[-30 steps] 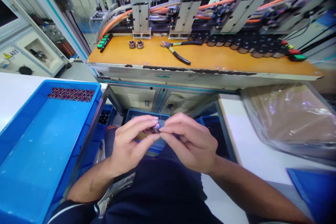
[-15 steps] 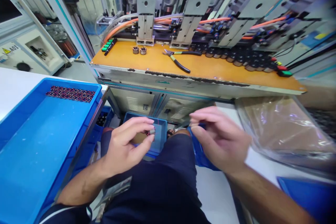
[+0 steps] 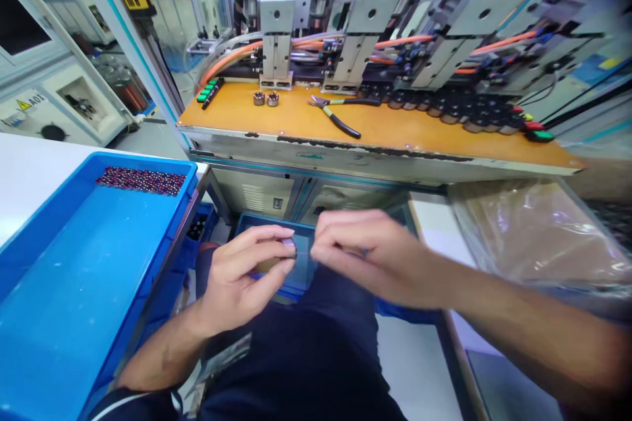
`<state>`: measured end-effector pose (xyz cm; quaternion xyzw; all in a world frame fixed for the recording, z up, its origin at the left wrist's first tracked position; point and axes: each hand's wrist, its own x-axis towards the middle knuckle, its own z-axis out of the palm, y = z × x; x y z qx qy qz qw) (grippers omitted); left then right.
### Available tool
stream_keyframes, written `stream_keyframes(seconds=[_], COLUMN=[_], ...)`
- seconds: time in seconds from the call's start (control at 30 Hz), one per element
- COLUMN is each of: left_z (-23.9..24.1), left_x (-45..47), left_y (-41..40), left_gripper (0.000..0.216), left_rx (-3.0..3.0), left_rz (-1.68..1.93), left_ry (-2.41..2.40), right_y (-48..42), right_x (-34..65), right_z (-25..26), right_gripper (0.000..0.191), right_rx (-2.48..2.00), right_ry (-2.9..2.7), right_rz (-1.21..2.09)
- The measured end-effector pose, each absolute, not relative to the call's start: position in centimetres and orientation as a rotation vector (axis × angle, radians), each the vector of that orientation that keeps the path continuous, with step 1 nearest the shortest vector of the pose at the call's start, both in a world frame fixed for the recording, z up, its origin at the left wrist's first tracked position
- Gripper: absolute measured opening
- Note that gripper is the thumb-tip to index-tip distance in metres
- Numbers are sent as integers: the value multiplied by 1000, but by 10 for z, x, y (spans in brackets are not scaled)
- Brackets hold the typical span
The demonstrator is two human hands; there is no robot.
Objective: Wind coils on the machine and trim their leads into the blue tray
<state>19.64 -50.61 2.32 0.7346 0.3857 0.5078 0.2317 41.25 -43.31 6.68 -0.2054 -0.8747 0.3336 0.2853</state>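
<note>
My left hand pinches a small round metal part between the thumb and fingertips, above my lap. Fingers cover much of the part; a shiny grey side and a darker end show. Just to its right, my right hand is closed in a pinch, blurred by motion, with its back toward me. Whatever its fingertips hold is hidden. A faint thin reddish line shows in the gap between the hands. Below them, a blue bin stands between my legs.
At left, a large blue tray has rows of small red-and-black parts at its far end. On the orange bench lie cutting pliers, two metal rings, a marker and many dark cylindrical parts. Plastic-wrapped cardboard lies at right.
My right hand has moved left, close to the part in my left hand, and its fingers have curled further in. My left hand keeps its pinch, and the view has shifted slightly.
</note>
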Motion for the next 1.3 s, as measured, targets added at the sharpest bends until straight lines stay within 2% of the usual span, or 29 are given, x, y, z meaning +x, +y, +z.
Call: stream_keyframes(seconds=[0.07, 0.13, 0.23, 0.37, 0.47, 0.77, 1.0, 1.07, 1.17, 1.23, 1.3], left_z=[21, 20, 20, 23, 24, 22, 18, 17, 16, 15, 15], left_x=[195, 194, 193, 191, 189, 191, 192, 192, 192, 193, 193], left_y=[-506, -507, -507, -509, -510, -506, -503, -502, -501, -501, -500], left_gripper=[34, 35, 34, 30, 29, 24, 27, 27, 29, 30, 30], left_rx=[1986, 1930, 1865, 1828, 1781, 1648, 1648, 1662, 1688, 1704, 1719], left_rz=[1435, 1450, 1463, 1513, 1553, 1604, 1569, 1561, 1551, 1541, 1529], left_ry=[1065, 1093, 1149, 1208, 1250, 1273, 1266, 1267, 1276, 1279, 1282], right_y=[-393, -341, -272, -236, -236, -260, -336, -379, -452, -492, -518], right_x=[417, 421, 423, 419, 420, 459, 486, 478, 458, 445, 436], right_z=[74, 74, 60, 34, 28, 31, 21, 15, 2, -6, -10], right_gripper=[17, 23, 40, 56, 54, 44, 57, 57, 53, 61, 66], right_rx=[-684, -920, -1169, -1431, -1501, -1324, -1297, -1191, -983, -881, -757], right_ry=[-2239, -2153, -2282, -2483, -2537, -2580, -2484, -2377, -2120, -1944, -1778], right_rz=[554, 183, 10, -25, -18, 123, 92, 264, 911, 1352, 1636])
